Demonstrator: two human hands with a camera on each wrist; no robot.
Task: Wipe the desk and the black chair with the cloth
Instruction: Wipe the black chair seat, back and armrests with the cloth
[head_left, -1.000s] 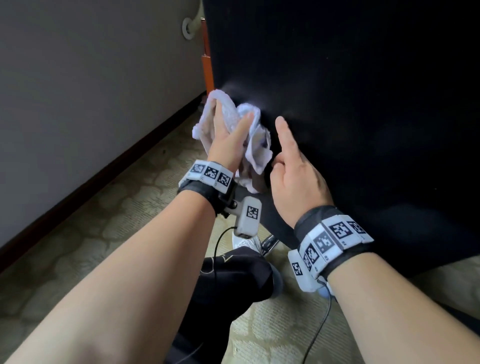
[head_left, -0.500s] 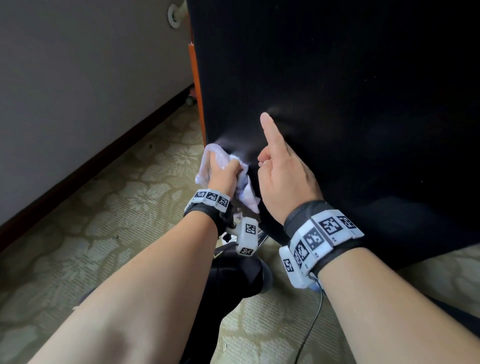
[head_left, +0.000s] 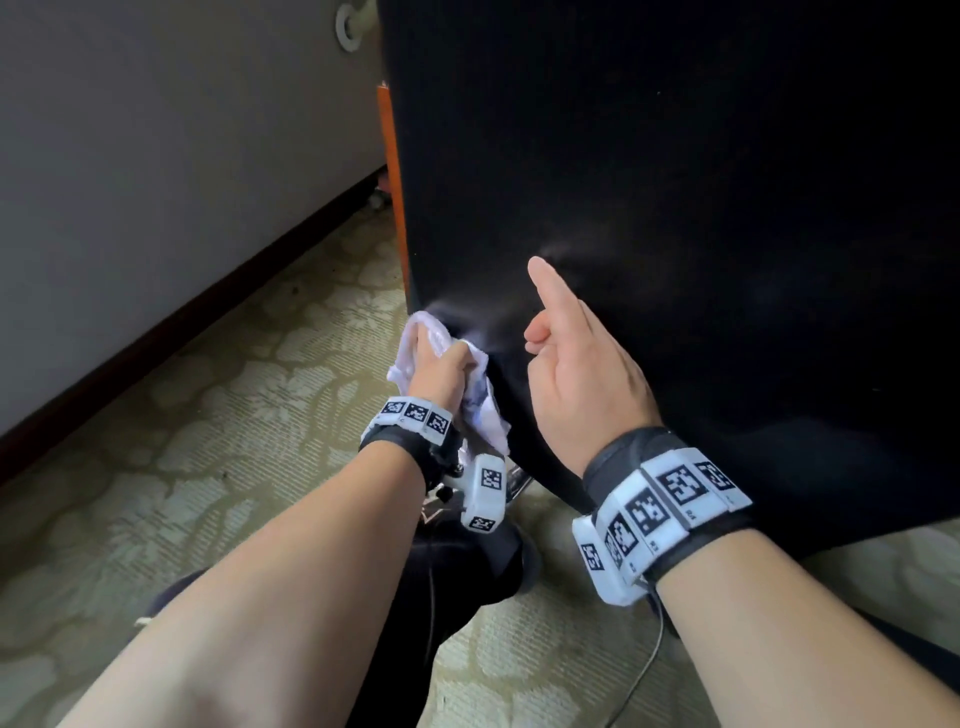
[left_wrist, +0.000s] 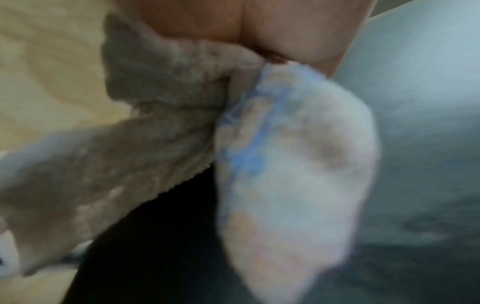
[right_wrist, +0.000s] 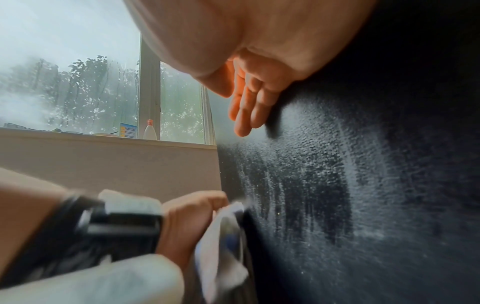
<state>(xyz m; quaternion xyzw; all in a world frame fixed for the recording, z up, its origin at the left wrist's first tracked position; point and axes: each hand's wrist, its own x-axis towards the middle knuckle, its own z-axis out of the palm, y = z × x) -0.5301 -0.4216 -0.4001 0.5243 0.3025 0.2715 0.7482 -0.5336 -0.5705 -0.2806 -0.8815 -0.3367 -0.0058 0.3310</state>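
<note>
The black chair (head_left: 675, 208) shows its tall fabric back, which fills the right of the head view. My left hand (head_left: 439, 371) grips the bunched white cloth (head_left: 418, 338) and presses it on the back's lower left edge. In the left wrist view the cloth (left_wrist: 291, 168) hangs blurred from my fingers, white with blue marks. My right hand (head_left: 571, 358) rests flat on the back just right of the cloth, forefinger pointing up. In the right wrist view its straight fingers (right_wrist: 246, 111) lie against the chair (right_wrist: 389, 185), which carries pale wipe streaks, above my left hand (right_wrist: 192, 209) and the cloth (right_wrist: 221, 246).
A pale wall with a dark skirting board (head_left: 182, 317) runs along the left. Patterned carpet (head_left: 234, 441) covers the floor. An orange wooden edge (head_left: 387, 182) stands behind the chair. My black-clad leg (head_left: 457, 577) is below my hands. A bottle (right_wrist: 149, 130) stands on the window sill.
My left hand has dragged the cloth down the chair's back to its lower left edge. The right hand has stayed pressed on the back beside it.
</note>
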